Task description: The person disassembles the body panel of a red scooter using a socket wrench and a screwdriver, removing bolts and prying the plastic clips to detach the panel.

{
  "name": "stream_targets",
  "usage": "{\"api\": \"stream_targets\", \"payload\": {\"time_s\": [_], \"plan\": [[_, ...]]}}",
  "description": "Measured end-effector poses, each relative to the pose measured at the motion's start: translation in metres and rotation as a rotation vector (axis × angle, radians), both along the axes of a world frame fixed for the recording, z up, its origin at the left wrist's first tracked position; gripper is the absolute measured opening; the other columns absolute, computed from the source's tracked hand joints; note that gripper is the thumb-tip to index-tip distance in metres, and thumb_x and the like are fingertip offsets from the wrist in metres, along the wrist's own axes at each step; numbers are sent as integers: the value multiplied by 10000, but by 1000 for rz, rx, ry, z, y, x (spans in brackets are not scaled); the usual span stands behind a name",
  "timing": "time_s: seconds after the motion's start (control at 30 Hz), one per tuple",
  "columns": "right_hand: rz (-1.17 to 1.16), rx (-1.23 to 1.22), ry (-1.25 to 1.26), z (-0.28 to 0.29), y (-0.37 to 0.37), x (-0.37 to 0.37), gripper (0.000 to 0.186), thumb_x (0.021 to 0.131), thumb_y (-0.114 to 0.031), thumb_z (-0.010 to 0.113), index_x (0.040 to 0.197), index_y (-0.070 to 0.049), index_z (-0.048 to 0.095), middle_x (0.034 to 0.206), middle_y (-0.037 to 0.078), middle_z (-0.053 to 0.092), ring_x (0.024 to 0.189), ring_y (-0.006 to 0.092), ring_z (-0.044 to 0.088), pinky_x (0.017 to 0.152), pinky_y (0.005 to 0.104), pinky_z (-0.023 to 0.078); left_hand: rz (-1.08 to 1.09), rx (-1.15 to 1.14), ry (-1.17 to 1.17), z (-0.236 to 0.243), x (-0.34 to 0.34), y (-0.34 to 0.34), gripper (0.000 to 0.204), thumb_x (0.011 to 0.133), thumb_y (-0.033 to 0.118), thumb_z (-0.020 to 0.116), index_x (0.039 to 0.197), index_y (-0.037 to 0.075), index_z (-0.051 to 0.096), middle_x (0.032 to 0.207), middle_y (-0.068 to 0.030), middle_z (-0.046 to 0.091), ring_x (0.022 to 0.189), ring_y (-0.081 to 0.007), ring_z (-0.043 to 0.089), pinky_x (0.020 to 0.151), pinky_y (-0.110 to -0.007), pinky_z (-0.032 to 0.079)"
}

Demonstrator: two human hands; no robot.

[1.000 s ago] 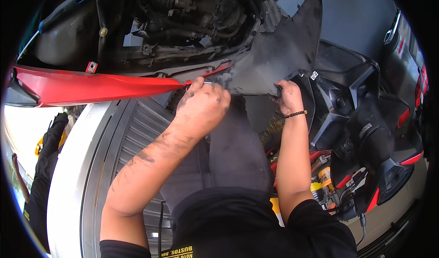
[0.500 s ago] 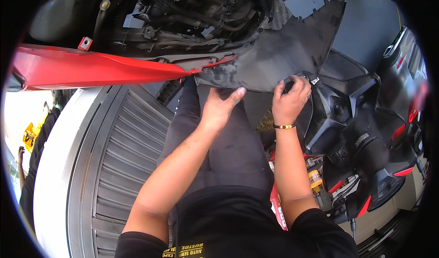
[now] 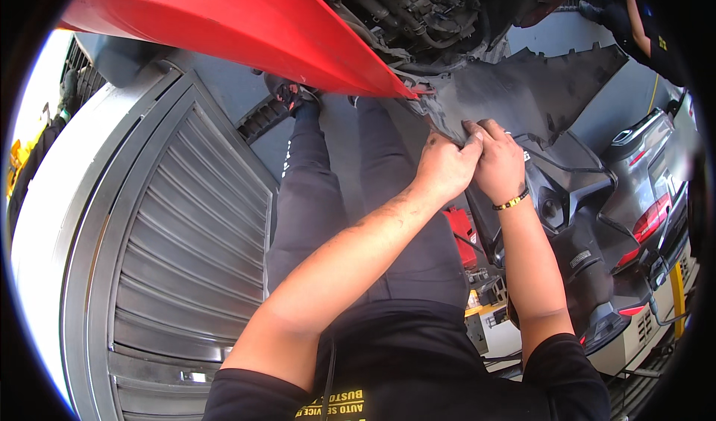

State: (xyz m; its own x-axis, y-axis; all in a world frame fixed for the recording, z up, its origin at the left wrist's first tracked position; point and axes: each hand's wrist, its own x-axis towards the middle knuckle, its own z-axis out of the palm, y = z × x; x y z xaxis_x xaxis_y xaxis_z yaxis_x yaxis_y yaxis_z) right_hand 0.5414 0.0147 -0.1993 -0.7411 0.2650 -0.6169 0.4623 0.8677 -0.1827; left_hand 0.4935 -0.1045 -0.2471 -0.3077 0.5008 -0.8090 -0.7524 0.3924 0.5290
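My left hand (image 3: 447, 166) and right hand (image 3: 501, 158) are close together at the near edge of a dusty dark plastic liner panel (image 3: 522, 89). My left fingers are closed on the edge, the thumb pointing at my right hand. The right fingers are curled over the same edge, partly hidden behind the hand. Beyond the hands, a red car body panel (image 3: 246, 26) runs down to a pointed end against the liner. Dirty engine parts (image 3: 418, 18) show in the opening beside it.
A grey ribbed metal panel in a frame (image 3: 186, 234) stands at my left. At my right are a black motor scooter (image 3: 559, 205), a red case (image 3: 462, 234) and a parked car (image 3: 649, 182). Another person's arm (image 3: 634, 14) shows at the far right.
The view has shifted, putting the red panel higher and farther right. My left hand has moved right, and both hands have come together on the liner's edge. Another person has come into view.
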Motion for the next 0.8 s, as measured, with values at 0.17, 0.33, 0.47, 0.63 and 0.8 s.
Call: {"api": "stream_targets", "payload": {"time_s": [0.17,0.33,0.47,0.63,0.8], "plan": [[153,-32,58,1,5,-13,362,768,-203,684,1114,-99,679,922,59,624,816,282,637,704,382,524,329,384,-184,-34,14,-29,649,899,177,614,1435,-18,306,1351,-177,480,1233,-274,495,1033,-380,403],[197,-37,-43,7,-12,-30,361,814,-227,695,1125,-47,659,1019,106,652,873,328,650,743,408,525,656,364,-321,-48,23,-17,610,873,84,664,1399,17,361,1352,-124,483,1259,-225,472,1076,-380,364],[49,-95,164,4,-35,-49,402,840,-211,708,1151,26,617,1090,194,655,888,384,656,769,408,527,705,332,-395,-61,26,-18,841,854,100,733,1484,-3,186,1456,-198,412,1350,-270,415,1095,-362,372],[14,-112,236,-10,-41,-49,149,875,-127,672,910,15,642,771,199,631,670,401,606,591,393,473,657,397,-287,-93,23,-20,1096,660,178,900,1475,-6,191,1447,-270,412,1372,-339,387,1107,-404,358],[73,-52,253,-10,-30,-40,116,878,-112,680,878,3,666,712,179,629,603,359,608,565,354,463,593,422,-254,-97,28,-13,1059,735,170,857,1498,-10,145,1479,-254,369,1335,-303,421,1065,-379,403]]}}
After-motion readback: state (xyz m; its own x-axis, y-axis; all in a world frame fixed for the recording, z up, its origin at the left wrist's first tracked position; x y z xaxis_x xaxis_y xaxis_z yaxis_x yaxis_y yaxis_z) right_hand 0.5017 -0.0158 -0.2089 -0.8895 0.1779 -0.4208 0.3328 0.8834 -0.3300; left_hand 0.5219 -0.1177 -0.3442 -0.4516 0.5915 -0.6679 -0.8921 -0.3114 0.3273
